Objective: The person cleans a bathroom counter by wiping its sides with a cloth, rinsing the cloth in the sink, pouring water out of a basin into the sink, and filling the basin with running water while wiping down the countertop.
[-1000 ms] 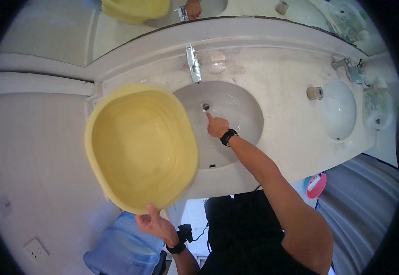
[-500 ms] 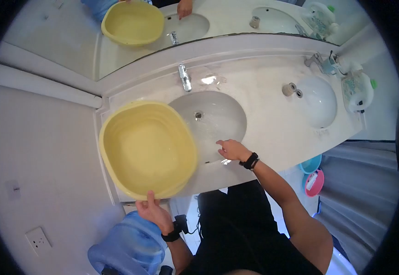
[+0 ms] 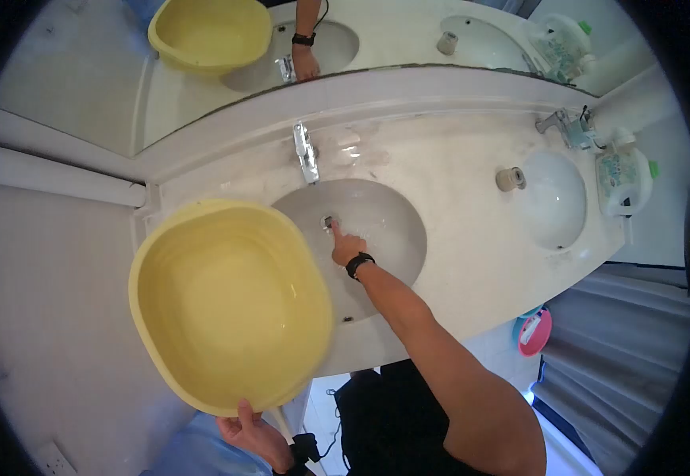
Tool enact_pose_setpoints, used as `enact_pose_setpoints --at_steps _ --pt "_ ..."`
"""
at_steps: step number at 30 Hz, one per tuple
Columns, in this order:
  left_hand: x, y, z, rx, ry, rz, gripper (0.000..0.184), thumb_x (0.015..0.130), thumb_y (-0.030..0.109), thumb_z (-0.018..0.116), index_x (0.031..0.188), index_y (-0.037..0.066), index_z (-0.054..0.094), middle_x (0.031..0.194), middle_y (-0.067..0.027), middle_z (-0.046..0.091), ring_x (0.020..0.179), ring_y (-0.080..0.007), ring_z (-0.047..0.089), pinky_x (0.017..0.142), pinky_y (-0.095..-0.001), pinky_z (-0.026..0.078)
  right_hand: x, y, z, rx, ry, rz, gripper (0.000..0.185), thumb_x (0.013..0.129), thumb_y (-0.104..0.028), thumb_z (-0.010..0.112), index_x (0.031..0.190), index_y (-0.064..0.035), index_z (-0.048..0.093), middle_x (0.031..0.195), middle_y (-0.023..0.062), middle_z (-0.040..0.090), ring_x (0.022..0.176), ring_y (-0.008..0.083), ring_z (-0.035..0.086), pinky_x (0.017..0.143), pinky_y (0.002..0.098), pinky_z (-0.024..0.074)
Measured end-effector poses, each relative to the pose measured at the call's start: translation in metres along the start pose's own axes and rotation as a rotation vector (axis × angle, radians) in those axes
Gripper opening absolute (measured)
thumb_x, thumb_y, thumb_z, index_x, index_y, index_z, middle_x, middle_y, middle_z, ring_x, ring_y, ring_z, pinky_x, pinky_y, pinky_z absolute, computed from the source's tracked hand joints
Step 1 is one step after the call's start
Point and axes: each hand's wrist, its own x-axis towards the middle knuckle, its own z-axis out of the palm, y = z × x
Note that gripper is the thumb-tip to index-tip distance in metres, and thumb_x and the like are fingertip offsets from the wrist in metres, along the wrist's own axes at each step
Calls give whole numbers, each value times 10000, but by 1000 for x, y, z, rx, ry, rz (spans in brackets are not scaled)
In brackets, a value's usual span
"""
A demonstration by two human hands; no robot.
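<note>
A large yellow plastic basin (image 3: 230, 305) stands at the left of the counter, partly over the grey oval sink (image 3: 384, 238). Its near rim is gripped by my left hand (image 3: 251, 435), thumb on the inner side and fingers underneath. Inside the sink, my right hand (image 3: 348, 244) holds nothing. Its index finger is stretched out to the drain (image 3: 328, 223), at or touching its edge, while the other fingers are partly curled. Above the sink's back edge is a chrome faucet (image 3: 306, 152).
To the right, a white sink (image 3: 553, 202) has a beige cylindrical item (image 3: 510, 179) on its left rim. A translucent jug (image 3: 624, 182) with a green cap stands beyond it. A mirror (image 3: 408, 36) runs along the back. A pink bucket (image 3: 535, 333) sits on the floor by a grey curtain (image 3: 615, 341).
My right hand has moved from the sink's near edge to the drain. The camera view has shifted, and my left hand still grips the basin's rim.
</note>
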Motion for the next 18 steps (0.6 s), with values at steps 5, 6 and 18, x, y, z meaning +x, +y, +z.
enact_pose_setpoints --at_steps 5,6,18 --pt "1 -13 -6 -17 10 -42 200 896 -26 635 1088 -49 580 1057 -143 674 916 -192 665 812 -328 557 7 1 3 -116 -18 37 818 918 -231 552 1598 -306 104 1053 138 713 971 299 707 854 425 512" --pt "2 -14 -3 -26 9 -45 194 896 -32 634 1083 -48 584 1046 -142 678 910 -192 669 801 -326 561 8 1 2 -123 -20 31 818 918 -231 552 1598 -306 104 1053 138 713 971 299 707 854 425 512" --pt "7 -21 6 -50 37 -42 198 923 -30 609 1115 -27 561 1077 -145 673 902 -193 688 753 -304 599 6 4 8 -129 -24 -5 826 903 -214 529 1598 -293 90 1125 172 677 995 332 689 852 448 498"
